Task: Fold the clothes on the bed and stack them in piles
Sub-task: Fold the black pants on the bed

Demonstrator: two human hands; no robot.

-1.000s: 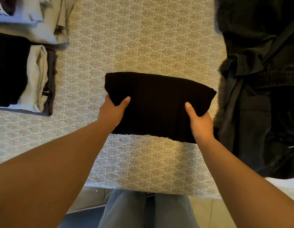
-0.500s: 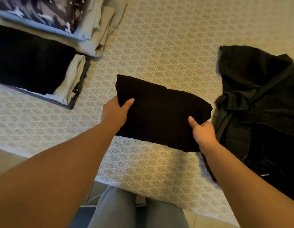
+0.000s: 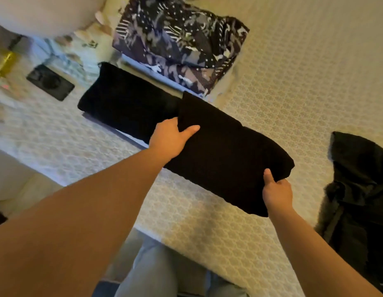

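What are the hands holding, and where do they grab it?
Both hands hold one folded black garment. The left hand grips its left edge, thumb on top; the right hand grips its near right corner.

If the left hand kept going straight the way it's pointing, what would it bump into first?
Most likely the black folded pile just beyond the left hand, which grips the folded black garment. Depth is unclear, so it may pass above the pile.

Left hand (image 3: 168, 139) and right hand (image 3: 276, 192) grip a folded black garment (image 3: 229, 159), seemingly above the bed (image 3: 293, 82).
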